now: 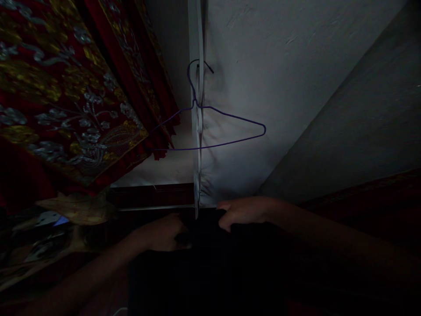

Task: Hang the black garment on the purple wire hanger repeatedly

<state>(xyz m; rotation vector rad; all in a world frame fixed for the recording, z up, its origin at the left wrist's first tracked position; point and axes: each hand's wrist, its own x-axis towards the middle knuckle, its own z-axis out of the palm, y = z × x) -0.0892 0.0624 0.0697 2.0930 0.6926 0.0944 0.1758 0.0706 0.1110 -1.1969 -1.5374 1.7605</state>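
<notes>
A black piece of cloth point(204, 263), probably a garment, hangs between my two hands; its shape is lost in the dark. My left hand point(167, 232) is closed on its upper left part. Opposite, my right hand point(246, 213) pinches the upper right part between thumb and fingers. Above both hands a purple wire hanger point(233, 116) hangs bare by its hook from a narrow white upright strip point(196, 166). Neither hand touches the hanger.
Red cloth with gold and silver embroidery point(72, 87) hangs at the upper left, overlapping the hanger's left end. Behind is a pale wall point(263, 52). At the lower left stands a wooden piece point(79, 208) with dim items around it.
</notes>
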